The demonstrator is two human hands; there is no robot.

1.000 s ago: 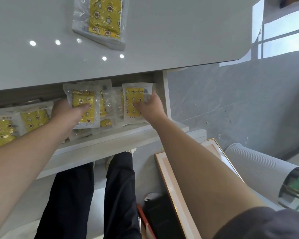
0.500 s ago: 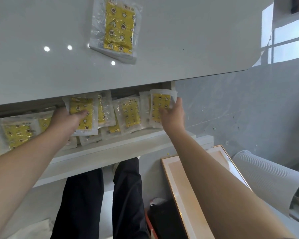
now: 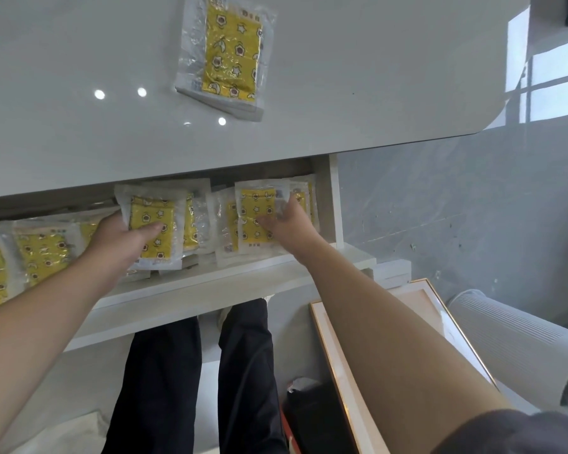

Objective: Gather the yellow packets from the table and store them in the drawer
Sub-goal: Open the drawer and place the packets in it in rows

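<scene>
Now gripping one light, slippery packet (image 3: 151, 211) in left hand (image 3: 118, 237), another packet (image 3: 256, 204) in right hand (image 3: 287, 224); best pinched by sealed edges.

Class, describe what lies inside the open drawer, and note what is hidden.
Many yellow packets fill the drawer; the left hand grips one, the right hand holds another. The tabletop covers the drawer's back, and packets hide its floor.

The tabletop (image 3: 358, 77) is glossy, smooth and pale grey, mirroring ceiling lights. The packets (image 3: 232, 57) are crinkled clear plastic over shiny yellow print. The drawer (image 3: 210, 286) looks matt white.
</scene>
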